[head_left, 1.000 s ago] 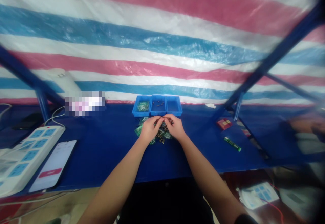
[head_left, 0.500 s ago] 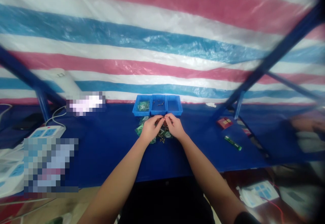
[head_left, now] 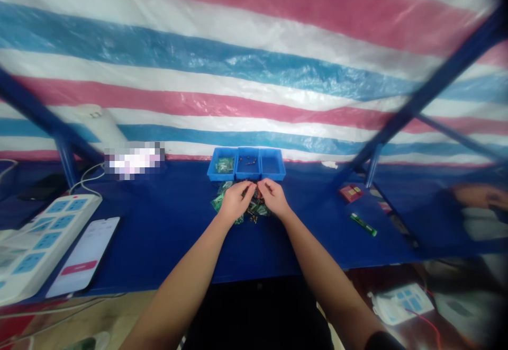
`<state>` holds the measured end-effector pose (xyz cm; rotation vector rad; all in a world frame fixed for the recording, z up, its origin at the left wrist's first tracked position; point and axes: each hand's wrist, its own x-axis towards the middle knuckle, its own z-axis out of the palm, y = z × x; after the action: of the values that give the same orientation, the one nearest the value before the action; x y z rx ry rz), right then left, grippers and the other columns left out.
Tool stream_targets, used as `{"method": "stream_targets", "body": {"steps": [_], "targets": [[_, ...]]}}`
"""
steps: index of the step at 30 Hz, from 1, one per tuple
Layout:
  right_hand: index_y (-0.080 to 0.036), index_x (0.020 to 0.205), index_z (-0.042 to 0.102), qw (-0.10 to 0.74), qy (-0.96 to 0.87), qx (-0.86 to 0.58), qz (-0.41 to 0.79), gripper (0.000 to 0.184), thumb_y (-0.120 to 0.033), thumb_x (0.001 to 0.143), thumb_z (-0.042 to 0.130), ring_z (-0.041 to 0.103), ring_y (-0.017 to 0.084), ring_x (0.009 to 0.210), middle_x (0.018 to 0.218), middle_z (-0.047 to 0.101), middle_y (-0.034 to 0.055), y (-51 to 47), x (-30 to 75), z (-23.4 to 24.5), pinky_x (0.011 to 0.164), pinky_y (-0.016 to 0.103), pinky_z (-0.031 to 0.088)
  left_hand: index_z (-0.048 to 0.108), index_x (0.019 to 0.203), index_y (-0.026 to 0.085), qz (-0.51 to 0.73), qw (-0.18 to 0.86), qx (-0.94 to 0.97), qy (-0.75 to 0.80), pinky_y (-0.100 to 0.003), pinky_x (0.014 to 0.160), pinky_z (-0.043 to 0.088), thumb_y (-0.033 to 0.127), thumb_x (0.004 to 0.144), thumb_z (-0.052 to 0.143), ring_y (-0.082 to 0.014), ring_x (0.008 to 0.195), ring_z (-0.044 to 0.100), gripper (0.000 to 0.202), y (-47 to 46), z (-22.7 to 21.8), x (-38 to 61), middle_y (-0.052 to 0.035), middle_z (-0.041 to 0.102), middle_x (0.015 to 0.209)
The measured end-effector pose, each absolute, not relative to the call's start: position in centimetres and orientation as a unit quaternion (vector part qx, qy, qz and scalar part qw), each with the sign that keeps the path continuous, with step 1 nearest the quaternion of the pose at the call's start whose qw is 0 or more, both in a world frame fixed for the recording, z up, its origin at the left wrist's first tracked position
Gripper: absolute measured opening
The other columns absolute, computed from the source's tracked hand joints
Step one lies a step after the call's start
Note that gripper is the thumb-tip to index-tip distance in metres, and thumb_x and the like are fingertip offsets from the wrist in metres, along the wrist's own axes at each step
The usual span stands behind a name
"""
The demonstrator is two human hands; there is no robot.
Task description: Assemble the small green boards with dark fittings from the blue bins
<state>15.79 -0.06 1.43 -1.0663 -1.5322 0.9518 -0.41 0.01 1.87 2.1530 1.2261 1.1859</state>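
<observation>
My left hand [head_left: 234,200] and my right hand [head_left: 272,197] meet fingertip to fingertip over a small heap of green boards and dark, brass-coloured small parts [head_left: 254,210] on the blue table. Both hands are pinched closed on some tiny piece between them; it is too small to name. Just beyond the hands stands a blue three-compartment tray [head_left: 246,171]: green pieces lie in its left compartment, a few small dark parts in the middle one, and the right one looks bare.
A white power strip [head_left: 37,244] and a phone [head_left: 85,257] lie at the left. A red box [head_left: 350,193] and a green stick-shaped item [head_left: 363,224] lie at the right. Blue frame struts [head_left: 416,101] rise on both sides before a striped tarp. Another person's hand [head_left: 480,197] shows at far right.
Both hands stay pinched together over the heap, with only slight finger movement. The view has shifted very little.
</observation>
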Motion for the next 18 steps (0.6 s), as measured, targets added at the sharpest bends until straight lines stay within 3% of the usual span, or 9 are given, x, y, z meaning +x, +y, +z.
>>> {"method": "stream_targets", "body": {"steps": [4,10,12,15,18], "targets": [[-0.019,0.073,0.056,0.500,-0.621,-0.466,0.383,0.037,-0.052,0.088,0.050,0.053,0.012,0.057,0.061,0.058,-0.0018,0.0,15.8,1.1,0.057,0.024,0.044,0.066,0.092,0.020,0.437,0.159,0.755,0.462,-0.027,0.071,0.047,0.036,0.095,0.045,-0.0163,0.075,0.064,0.027,0.2,1.7,-0.4,-0.0039,0.070,0.084],[-0.017,0.073,0.065,0.501,-0.574,-0.527,0.376,0.039,-0.052,0.086,0.053,0.054,0.013,0.052,0.056,0.059,-0.0005,2.1,15.6,0.4,0.053,0.024,0.043,0.064,0.078,0.019,0.461,0.103,0.725,0.501,-0.026,0.064,0.042,0.036,0.094,0.045,-0.0145,0.062,0.057,0.029,0.6,1.2,-0.6,-0.0015,0.061,0.066],[-0.017,0.088,0.070,0.510,-0.555,-0.509,0.415,0.041,-0.054,0.086,0.053,0.055,0.013,0.054,0.065,0.064,0.0016,2.9,15.3,0.4,0.050,0.024,0.042,0.064,0.077,0.019,0.460,0.105,0.724,0.504,-0.026,0.063,0.041,0.034,0.093,0.046,-0.0139,0.061,0.055,0.029,0.6,1.1,-0.6,-0.0010,0.060,0.065],[-0.019,0.116,0.065,0.520,-0.552,-0.471,0.450,0.048,-0.054,0.088,0.049,0.056,0.013,0.056,0.080,0.070,0.0036,3.4,15.4,0.6,0.046,0.023,0.040,0.065,0.079,0.019,0.458,0.114,0.724,0.503,-0.026,0.064,0.042,0.034,0.093,0.046,-0.0138,0.062,0.056,0.027,0.7,1.0,-0.7,-0.0011,0.062,0.067],[-0.020,0.117,0.066,0.511,-0.593,-0.492,0.381,0.043,-0.049,0.090,0.048,0.058,0.014,0.058,0.076,0.069,0.0029,3.0,16.4,0.5,0.053,0.025,0.045,0.064,0.079,0.019,0.456,0.115,0.725,0.504,-0.025,0.064,0.042,0.035,0.093,0.046,-0.0140,0.063,0.057,0.027,0.7,1.0,-0.7,-0.0012,0.062,0.068]]}}
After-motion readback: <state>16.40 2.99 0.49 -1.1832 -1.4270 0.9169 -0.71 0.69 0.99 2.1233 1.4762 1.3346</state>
